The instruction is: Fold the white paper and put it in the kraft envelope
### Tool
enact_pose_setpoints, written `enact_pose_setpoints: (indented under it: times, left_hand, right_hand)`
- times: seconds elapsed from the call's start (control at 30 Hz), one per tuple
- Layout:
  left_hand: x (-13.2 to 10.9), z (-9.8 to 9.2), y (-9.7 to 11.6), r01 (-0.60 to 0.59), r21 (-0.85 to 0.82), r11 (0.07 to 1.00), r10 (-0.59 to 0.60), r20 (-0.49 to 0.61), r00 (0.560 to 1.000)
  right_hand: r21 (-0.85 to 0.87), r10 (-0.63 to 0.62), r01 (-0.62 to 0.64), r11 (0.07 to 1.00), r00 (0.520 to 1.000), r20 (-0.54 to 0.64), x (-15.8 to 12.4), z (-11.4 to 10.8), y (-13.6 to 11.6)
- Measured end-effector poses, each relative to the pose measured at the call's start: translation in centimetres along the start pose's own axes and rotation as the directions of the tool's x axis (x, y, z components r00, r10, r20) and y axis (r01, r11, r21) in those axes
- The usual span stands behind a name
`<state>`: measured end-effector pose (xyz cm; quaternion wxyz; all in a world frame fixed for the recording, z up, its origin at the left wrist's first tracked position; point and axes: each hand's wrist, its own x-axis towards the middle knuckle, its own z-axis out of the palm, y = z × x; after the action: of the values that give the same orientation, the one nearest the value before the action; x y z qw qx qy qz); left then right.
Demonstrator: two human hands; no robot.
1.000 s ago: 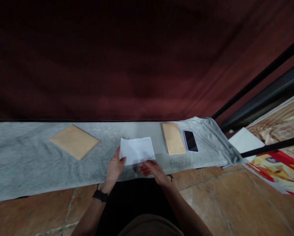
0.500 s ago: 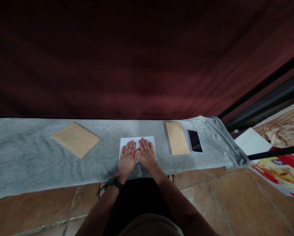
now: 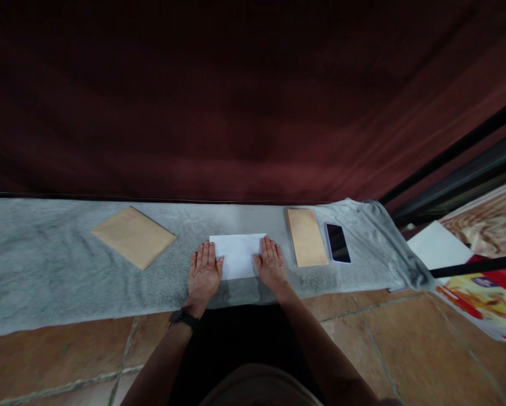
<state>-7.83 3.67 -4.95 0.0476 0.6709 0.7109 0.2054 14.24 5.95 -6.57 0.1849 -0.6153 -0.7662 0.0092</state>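
A folded white paper (image 3: 237,254) lies flat on the grey cloth (image 3: 45,270) in front of me. My left hand (image 3: 203,274) rests palm down at the paper's left edge, fingers stretched out and open. At the paper's right edge my right hand (image 3: 272,265) lies flat too, fingers extended. Neither hand holds anything. A black band sits on my left wrist.
A brown envelope (image 3: 133,235) lies to the left and a narrower brown envelope (image 3: 306,244) to the right, with a dark phone (image 3: 338,242) beside it. A dark red curtain hangs behind. Tiled floor is below, with white paper (image 3: 436,246) and a colourful print (image 3: 485,299) at the right.
The paper was held up by both hands, then laid on the cloth and pressed under both palms at its middle. Now the hands have slid apart to its left and right edges.
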Motion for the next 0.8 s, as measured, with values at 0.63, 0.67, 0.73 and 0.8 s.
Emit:
enact_pose_setpoints:
  times: [0.63, 0.67, 0.73, 0.8]
  left_hand:
    - [1.5, 3.0, 4.1, -0.265, 0.139, 0.954, 0.246, 0.141, 0.959]
    - [1.5, 3.1, 3.9, -0.275, 0.140, 0.951, 0.255, 0.148, 0.956]
    - [1.6, 3.2, 3.5, -0.289, 0.132, 0.948, 0.269, 0.150, 0.951]
    - [1.7, 3.2, 3.1, -0.285, 0.118, 0.951, 0.269, 0.134, 0.954]
  right_hand:
    - [0.130, -0.060, 0.047, 0.990, 0.993, 0.097, 2.1, 0.2, -4.5]
    - [0.140, -0.082, 0.064, 0.988, 0.989, 0.124, 2.5, 0.3, -5.1]
    - [0.138, -0.089, 0.069, 0.988, 0.985, 0.147, 2.9, 0.7, -5.8]
    - [0.118, -0.075, 0.059, 0.991, 0.987, 0.139, 3.0, 1.0, -5.7]
